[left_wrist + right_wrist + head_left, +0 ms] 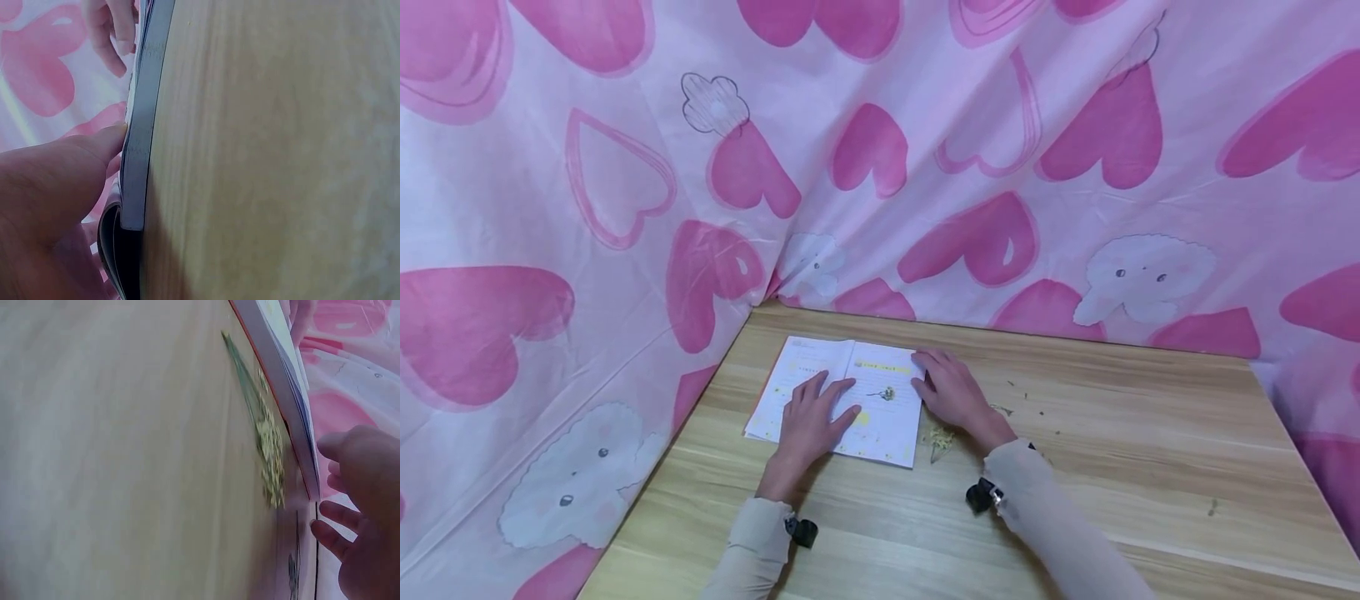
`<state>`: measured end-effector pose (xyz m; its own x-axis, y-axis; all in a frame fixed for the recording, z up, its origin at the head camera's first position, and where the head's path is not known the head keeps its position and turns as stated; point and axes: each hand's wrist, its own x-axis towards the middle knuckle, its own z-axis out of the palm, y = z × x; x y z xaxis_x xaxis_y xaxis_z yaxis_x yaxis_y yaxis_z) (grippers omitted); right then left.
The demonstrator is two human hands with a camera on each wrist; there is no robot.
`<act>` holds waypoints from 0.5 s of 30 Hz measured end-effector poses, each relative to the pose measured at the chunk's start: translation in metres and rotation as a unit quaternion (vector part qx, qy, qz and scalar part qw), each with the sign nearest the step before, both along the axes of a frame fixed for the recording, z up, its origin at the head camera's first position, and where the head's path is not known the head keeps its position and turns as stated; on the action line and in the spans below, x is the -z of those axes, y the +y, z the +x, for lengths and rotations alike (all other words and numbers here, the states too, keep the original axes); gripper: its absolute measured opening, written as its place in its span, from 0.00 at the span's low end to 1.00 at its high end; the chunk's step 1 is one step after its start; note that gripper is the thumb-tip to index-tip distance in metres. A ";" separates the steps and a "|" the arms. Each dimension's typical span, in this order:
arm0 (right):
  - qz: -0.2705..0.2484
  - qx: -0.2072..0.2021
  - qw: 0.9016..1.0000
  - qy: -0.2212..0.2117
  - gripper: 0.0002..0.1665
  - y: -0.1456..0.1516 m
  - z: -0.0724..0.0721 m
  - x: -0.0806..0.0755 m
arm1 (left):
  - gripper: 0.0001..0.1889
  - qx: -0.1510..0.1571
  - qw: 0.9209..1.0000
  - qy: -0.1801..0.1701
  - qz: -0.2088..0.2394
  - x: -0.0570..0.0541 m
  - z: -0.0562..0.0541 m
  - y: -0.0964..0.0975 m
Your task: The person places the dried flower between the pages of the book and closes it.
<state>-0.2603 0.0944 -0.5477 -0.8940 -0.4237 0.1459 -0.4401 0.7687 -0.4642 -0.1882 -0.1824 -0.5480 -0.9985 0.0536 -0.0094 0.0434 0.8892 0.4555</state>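
An open book (889, 439) with printed pages and yellow highlights lies on the table. On its right page rests a small dried flower sprig (886, 393). My left hand (808, 417) rests on the left page and near the fold, fingers spread; in the left wrist view its thumb (103, 147) touches the page beside the book's edge. At the book's upper right edge is my right hand (953, 390), fingertips by the page corner. The right wrist view shows its fingers apart, with nothing visible between them. A bunch of dried yellow flowers (270, 453) lies on the table beside the book.
The wooden table (1120, 467) stretches to the right, with small dried bits (1041, 413) scattered on it. A pink heart-patterned cloth (970, 242) hangs along the table's back and left edges. Dark wrist devices (981, 496) sit at both sleeves.
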 end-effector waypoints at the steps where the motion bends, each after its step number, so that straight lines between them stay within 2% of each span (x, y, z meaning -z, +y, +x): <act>1: 0.003 0.000 1.000 -0.001 0.33 0.002 0.000 0.001 | 0.29 0.000 1.000 0.000 0.001 0.000 0.000 0.000; 9: 0.012 0.011 1.000 -0.020 0.35 0.008 0.002 0.005 | 0.30 0.002 1.000 0.000 -0.026 -0.001 0.001 0.003; 15: 0.012 0.016 0.999 -0.026 0.35 0.009 0.001 0.007 | 0.27 0.012 0.998 0.040 -0.055 -0.002 0.002 0.006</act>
<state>-0.2593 0.1034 -0.5544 -0.9131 -0.3980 0.0887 -0.3910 0.7928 -0.4676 -0.1864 -0.1766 -0.5457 -0.9947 0.0815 0.0628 0.0984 0.9320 0.3489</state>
